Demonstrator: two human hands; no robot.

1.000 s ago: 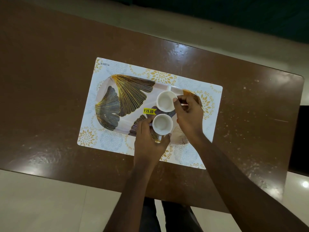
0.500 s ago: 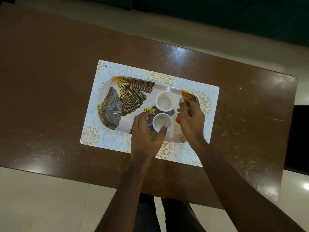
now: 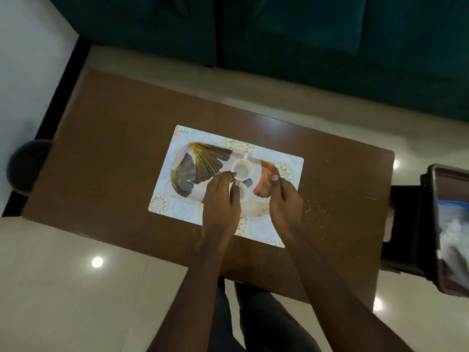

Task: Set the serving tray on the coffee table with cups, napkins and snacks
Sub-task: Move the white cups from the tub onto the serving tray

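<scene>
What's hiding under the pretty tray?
A flowery mat lies under the tray, on the table. Only the mat's edges show; the tray covers its middle.

You've got two cups, one serving tray, one placemat, one coffee table and two hands.
Cups: log 2, the far cup and the near cup, both white. Hands: log 2, the left hand and the right hand. Tray 1, placemat 1, table 1. Off the table, count one teal sofa on the far side, one dark round object at the left, one dark tray-like thing at the right edge (contents too blurred to count), and three bright light spots on the floor.
</scene>
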